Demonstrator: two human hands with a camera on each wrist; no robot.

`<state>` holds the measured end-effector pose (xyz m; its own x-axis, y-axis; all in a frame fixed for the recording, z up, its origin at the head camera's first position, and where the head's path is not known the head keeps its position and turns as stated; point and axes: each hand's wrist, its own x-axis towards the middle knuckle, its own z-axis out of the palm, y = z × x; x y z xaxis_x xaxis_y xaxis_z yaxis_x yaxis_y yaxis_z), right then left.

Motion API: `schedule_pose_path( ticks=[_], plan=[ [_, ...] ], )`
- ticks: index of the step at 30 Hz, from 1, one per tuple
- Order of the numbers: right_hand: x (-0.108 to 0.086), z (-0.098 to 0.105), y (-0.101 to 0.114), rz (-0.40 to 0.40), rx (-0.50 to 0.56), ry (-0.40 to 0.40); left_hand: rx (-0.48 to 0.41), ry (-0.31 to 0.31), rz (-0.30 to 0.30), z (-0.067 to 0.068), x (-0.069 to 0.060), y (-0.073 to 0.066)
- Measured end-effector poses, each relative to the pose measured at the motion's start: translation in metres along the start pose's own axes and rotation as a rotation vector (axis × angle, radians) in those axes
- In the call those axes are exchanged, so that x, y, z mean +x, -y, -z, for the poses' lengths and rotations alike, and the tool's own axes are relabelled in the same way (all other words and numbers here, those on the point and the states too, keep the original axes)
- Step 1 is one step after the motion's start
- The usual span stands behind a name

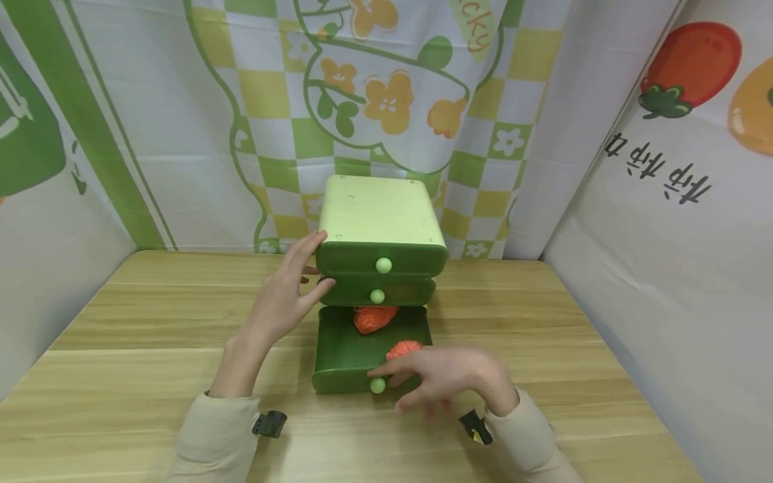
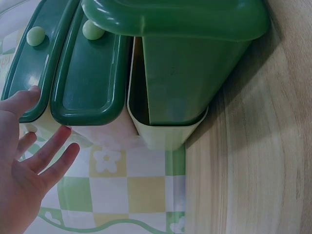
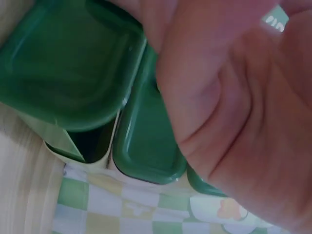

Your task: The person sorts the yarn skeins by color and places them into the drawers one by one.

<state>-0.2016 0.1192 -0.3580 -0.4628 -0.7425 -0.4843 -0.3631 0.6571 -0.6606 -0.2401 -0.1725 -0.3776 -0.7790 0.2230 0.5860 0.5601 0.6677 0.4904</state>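
Note:
A small chest of drawers [image 1: 380, 209] with a pale green top and dark green fronts stands against the back curtain. Its bottom drawer [image 1: 338, 345] is pulled out; the upper two look closed. Inside lie two orange-red yarn bundles, one yarn bundle [image 1: 373, 319] toward the back, the other yarn bundle [image 1: 403, 348] near the front right, partly hidden by the hand. My left hand [image 1: 278, 302] is at the chest's left side with fingers spread. My right hand [image 1: 453, 372], blurred, hovers over the drawer's front right, its fingers loosely bent close to the round knob [image 1: 377, 385].
The chest stands on a wooden table [image 1: 151, 376]. A green-and-yellow checkered curtain [image 1: 266, 94] hangs behind, and a white printed sheet [image 1: 682, 221] borders the right side. Black straps [image 1: 270, 424] show at both sleeves.

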Motion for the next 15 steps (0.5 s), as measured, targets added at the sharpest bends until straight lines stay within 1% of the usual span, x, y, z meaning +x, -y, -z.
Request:
schedule_pose_path(
  ticks=[5,10,15],
  plan=[
    [0.006,-0.005,0.002,-0.041,0.003,0.034,0.002,0.008,0.011,0.001,0.000,0.000],
    [0.011,-0.009,0.000,-0.062,-0.009,0.033,0.010,0.007,0.007,0.001,0.000,0.000],
    [0.012,-0.008,-0.002,-0.066,-0.017,0.025,0.010,0.005,0.002,0.001,0.000,-0.001]
  ],
)
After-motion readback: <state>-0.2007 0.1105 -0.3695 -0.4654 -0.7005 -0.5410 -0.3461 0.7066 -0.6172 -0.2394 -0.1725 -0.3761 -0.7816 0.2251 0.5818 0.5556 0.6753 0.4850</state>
